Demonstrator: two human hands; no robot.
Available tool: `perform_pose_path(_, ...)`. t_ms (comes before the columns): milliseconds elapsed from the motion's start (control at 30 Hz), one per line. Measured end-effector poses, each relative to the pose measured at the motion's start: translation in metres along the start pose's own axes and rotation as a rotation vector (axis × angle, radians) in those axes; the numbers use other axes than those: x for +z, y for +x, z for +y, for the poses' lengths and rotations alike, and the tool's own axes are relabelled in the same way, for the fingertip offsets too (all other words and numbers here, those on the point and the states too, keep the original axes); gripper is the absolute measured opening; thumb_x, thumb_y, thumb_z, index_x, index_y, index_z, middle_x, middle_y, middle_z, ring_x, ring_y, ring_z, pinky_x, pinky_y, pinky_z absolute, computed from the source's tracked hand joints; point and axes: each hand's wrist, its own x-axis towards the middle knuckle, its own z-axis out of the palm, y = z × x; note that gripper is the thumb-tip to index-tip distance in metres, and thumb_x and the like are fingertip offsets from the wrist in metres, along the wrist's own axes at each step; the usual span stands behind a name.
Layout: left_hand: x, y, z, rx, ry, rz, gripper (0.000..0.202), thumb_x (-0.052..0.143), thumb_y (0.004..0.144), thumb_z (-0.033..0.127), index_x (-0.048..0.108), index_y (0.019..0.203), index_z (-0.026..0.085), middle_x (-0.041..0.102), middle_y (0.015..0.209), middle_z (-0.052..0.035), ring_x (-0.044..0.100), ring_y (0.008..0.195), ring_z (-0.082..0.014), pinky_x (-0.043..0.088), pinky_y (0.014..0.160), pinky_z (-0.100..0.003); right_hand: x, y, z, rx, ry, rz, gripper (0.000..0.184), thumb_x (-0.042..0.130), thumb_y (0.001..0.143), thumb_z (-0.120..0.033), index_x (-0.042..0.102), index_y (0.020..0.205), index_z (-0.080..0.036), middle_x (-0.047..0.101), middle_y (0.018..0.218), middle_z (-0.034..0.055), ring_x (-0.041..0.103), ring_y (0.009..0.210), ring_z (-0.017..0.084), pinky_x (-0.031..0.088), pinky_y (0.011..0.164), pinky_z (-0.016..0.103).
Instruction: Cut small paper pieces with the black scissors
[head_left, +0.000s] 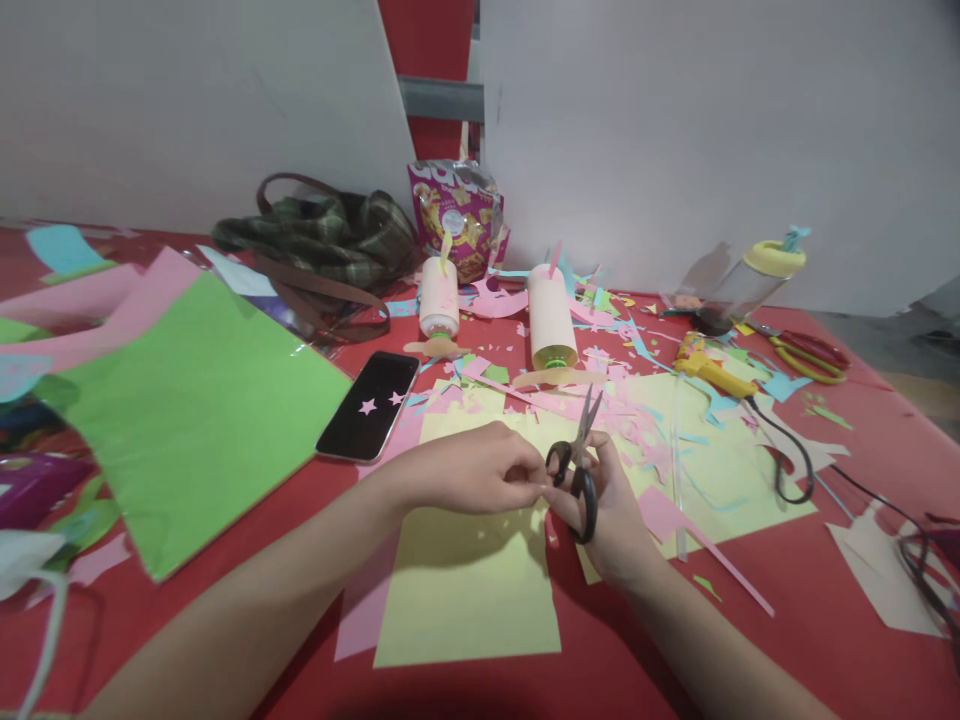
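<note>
My right hand point(611, 505) holds a pair of black-handled scissors point(585, 420), their blades pointing up and away and slightly parted. Beside it, my left hand point(484, 470) is closed, its fingertips pinched together close to the right fingers. Whatever the left fingers hold is too small or hidden to make out. Below both hands lies a sheet of yellow paper point(465, 590), partly over a pink sheet point(360, 605). Left of my hands, a phone point(364, 420) carries small pink paper stars point(367, 407) on its dark screen.
Green paper point(195, 410) spreads at left. Two wrapped cylinders point(550, 305) stand among pink and blue scraps. Behind are a plaid bag point(322, 235) and a purple snack bag point(457, 215). At right lie a yellow glue gun point(712, 370) with a cord, pliers point(806, 350) and a clear bottle point(750, 285).
</note>
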Motion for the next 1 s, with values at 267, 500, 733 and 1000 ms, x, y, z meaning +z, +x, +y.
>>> perform_pose_path(267,-0.004,0.0,-0.002,0.013,0.009,0.031,0.018,0.04,0.07,0.015,0.052,0.057,0.013,0.044,0.05,0.0039,0.037,0.047,-0.0058,0.026,0.045,-0.017,0.001,0.0,-0.001,0.023,0.026,0.009,0.036,0.064,0.061,-0.015,0.036,0.08,-0.026,0.046,0.073,-0.0054,0.045,0.056,0.007,0.034,0.049,0.017)
perform_pose_path(500,-0.011,0.0,0.002,-0.126,-0.19,0.386,0.021,0.037,0.076,0.026,0.051,0.066,0.014,0.043,0.057,0.0034,0.039,0.053,-0.0067,0.03,0.049,-0.018,0.001,-0.001,0.002,0.044,0.091,-0.09,0.031,0.062,0.064,-0.033,0.038,0.083,-0.025,0.046,0.077,-0.0018,0.047,0.064,0.01,0.037,0.059,0.023)
perform_pose_path(733,-0.009,-0.001,0.004,-0.149,-0.251,0.418,0.022,0.038,0.077,0.026,0.051,0.066,0.013,0.042,0.057,0.0038,0.039,0.051,-0.0062,0.031,0.048,-0.018,-0.001,-0.002,0.006,0.001,0.068,-0.188,0.037,0.06,0.063,-0.041,0.038,0.088,-0.027,0.042,0.08,-0.0006,0.045,0.068,0.012,0.034,0.064,0.025)
perform_pose_path(1000,-0.005,0.001,0.004,-0.143,-0.182,0.405,0.023,0.037,0.077,0.026,0.051,0.063,0.013,0.045,0.057,0.0026,0.042,0.054,-0.0076,0.033,0.051,-0.019,-0.001,-0.002,0.005,-0.012,0.061,-0.207,0.036,0.058,0.064,-0.043,0.038,0.09,-0.027,0.041,0.081,0.0007,0.043,0.069,0.014,0.033,0.064,0.027)
